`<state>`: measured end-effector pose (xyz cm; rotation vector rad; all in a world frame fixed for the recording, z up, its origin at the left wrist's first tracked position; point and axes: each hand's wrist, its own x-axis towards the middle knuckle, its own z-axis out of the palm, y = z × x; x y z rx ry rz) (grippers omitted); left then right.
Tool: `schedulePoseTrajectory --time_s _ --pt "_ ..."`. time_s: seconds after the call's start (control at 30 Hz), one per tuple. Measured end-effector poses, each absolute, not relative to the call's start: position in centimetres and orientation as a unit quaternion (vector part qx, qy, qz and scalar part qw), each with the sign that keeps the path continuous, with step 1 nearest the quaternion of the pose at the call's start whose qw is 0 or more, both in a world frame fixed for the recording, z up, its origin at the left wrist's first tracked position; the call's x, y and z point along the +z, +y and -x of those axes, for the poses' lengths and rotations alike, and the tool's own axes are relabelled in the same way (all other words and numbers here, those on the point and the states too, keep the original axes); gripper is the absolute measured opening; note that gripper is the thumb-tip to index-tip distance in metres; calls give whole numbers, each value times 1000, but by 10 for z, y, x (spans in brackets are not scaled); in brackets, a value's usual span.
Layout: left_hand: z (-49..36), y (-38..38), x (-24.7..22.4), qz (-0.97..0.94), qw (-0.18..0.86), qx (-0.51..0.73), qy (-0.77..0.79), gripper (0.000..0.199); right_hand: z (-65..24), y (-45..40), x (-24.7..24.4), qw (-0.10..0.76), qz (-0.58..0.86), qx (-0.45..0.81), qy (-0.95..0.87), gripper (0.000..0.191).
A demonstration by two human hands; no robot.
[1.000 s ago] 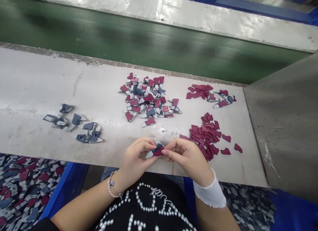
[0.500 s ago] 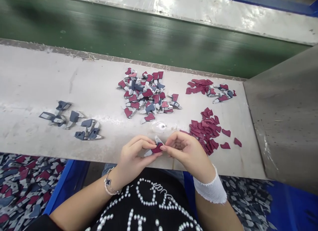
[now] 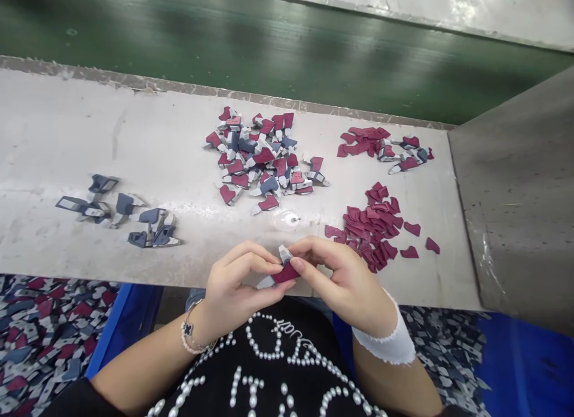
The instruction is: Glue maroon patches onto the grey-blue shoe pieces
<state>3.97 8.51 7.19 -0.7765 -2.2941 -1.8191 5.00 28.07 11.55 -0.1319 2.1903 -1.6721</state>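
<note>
Between both hands, over the table's front edge, is a small grey and dark red part (image 3: 286, 272). My left hand (image 3: 244, 279) pinches it from the left between thumb and fingers. Thumb and forefinger of my right hand (image 3: 334, 276) press on its right side, the other fingers curled. Just beyond lies a heap of joined grey, blue and red parts (image 3: 264, 160). Loose dark red pieces (image 3: 372, 223) are heaped to the right of my right hand. Several grey and blue parts without red (image 3: 152, 226) lie at the left.
The pale table (image 3: 81, 148) is bounded by a metal wall (image 3: 515, 208) at right and a green belt (image 3: 269, 58) behind. More red pieces (image 3: 363, 141) lie back right. Blue bins with parts stand below, left (image 3: 105, 333) and right (image 3: 515, 363).
My right hand's fingers have closed in around the part, its forefinger now at the part's upper end. The view has shifted slightly, with the table's contents higher in the picture.
</note>
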Motion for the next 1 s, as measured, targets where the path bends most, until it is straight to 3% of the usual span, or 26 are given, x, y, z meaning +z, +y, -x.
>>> schedulePoseTrajectory --time_s 0.4,0.8,1.0 --pt "-45 86 72 245 85 -589 -765 23 -60 262 126 97 76 -493 861 13" --pt "-43 79 77 255 57 -602 -755 23 -60 268 133 131 90 -495 854 8" --pt "-44 74 75 237 68 -612 -751 25 -62 267 134 129 128 -484 856 17"
